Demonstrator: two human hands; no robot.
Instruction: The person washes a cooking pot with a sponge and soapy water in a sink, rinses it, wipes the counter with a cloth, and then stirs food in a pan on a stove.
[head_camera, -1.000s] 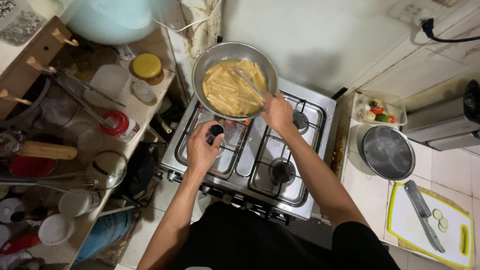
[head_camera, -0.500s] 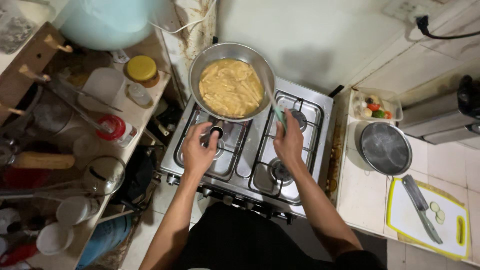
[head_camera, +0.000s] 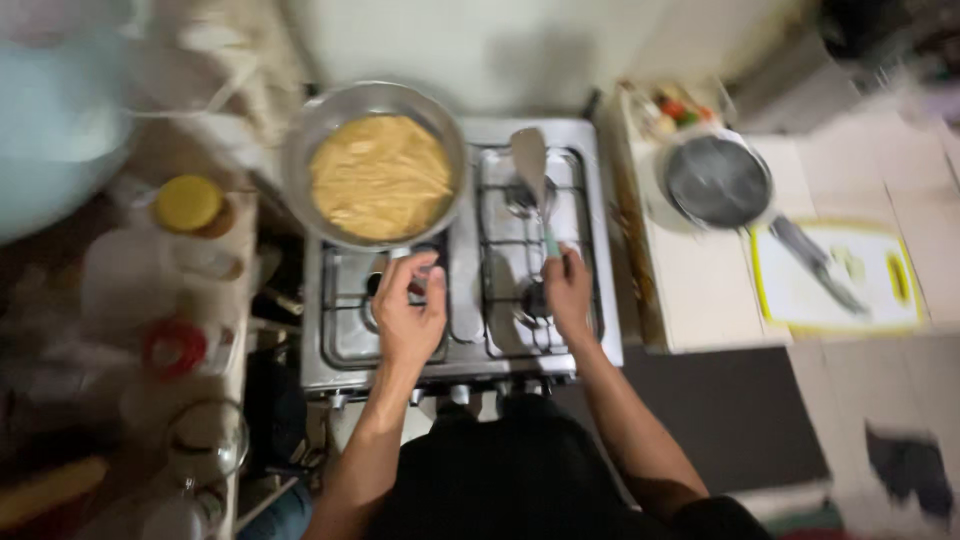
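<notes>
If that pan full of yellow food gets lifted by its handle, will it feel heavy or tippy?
The pan probably feels front-heavy: the yellow food covers its whole base, far from the handle under the left hand. It looks like rigid metal, so it shouldn't flex. It may tip forward if lifted loosely.

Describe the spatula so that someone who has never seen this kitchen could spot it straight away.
Start at the white gas stove against the wall. Over its back right burner, the right hand holds up a spatula by a thin greenish handle. Its flat, pale blade points toward the wall, beside the round pan of yellow food, whose handle the left hand grips.
</notes>
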